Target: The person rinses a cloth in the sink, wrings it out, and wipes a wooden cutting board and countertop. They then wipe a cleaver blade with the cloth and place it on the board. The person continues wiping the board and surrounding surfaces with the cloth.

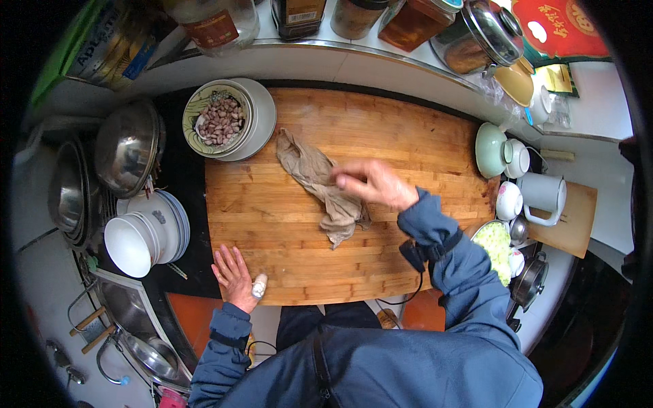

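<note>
A crumpled brown cloth lies across the middle of a large wooden board. My right hand is over the cloth's right side, blurred, with fingers partly curled; whether it touches the cloth cannot be told. Flat near the board's front left corner rests my left hand, fingers spread, a white wrapping on its thumb. At the board's back left stands a patterned bowl holding peeled, pinkish garlic-like pieces, stacked on a white plate.
White bowls, plates and metal basins stand left, above a sink. On the right are a green bowl, a grey-white pitcher, chopped pale green vegetable and a dark pot. Jars line the back shelf.
</note>
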Demonstrator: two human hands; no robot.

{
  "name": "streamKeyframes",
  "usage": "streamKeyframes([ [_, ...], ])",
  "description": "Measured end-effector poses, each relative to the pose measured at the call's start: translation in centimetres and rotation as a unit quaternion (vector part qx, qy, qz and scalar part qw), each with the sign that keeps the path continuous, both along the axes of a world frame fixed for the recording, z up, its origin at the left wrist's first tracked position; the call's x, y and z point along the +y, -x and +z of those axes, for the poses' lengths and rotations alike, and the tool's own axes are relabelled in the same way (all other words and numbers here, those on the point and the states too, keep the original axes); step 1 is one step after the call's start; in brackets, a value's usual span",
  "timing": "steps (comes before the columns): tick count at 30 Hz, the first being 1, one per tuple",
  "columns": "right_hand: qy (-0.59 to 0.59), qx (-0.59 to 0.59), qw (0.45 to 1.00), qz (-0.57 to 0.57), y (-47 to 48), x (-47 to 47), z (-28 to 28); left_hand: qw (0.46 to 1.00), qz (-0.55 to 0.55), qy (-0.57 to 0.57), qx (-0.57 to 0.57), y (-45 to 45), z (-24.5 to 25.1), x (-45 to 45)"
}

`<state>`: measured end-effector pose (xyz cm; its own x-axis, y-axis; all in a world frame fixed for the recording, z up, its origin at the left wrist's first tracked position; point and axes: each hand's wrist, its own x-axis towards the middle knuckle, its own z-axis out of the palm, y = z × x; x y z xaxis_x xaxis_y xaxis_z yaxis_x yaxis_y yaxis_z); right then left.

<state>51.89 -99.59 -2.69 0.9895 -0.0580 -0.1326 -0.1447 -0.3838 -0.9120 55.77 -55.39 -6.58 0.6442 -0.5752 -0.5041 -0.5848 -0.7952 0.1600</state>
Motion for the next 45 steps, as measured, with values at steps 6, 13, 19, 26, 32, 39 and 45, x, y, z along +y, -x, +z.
streamKeyframes([
  [6,0.435,0.008,0.900,0.022,-11.3,-4.9,-3.0,0.999,0.008,0.038,-0.010,0.2,-0.2,0.1],
  [13,0.423,0.176,0.889,-0.026,-9.7,-5.5,0.9,0.999,0.017,0.031,0.018,-0.1,0.2,0.1],
  [19,0.136,0.008,0.973,-0.189,-5.1,-6.5,-0.8,0.999,-0.005,0.022,-0.027,0.0,0.3,-0.3],
  [26,-0.001,0.054,0.981,-0.188,-9.6,-6.6,-4.4,0.999,-0.013,0.009,-0.045,0.1,0.0,-0.3],
  [32,0.052,0.052,0.987,-0.146,-10.8,-7.5,-5.3,0.999,-0.014,0.001,-0.048,0.2,-0.1,-0.2],
  [39,0.044,0.049,0.988,-0.142,-10.6,-8.1,-5.7,0.998,-0.015,0.013,-0.056,0.2,0.0,-0.3],
  [45,0.114,-0.005,0.989,-0.099,-11.9,-8.2,-4.2,0.999,-0.009,0.019,-0.037,0.1,0.1,-0.3],
])
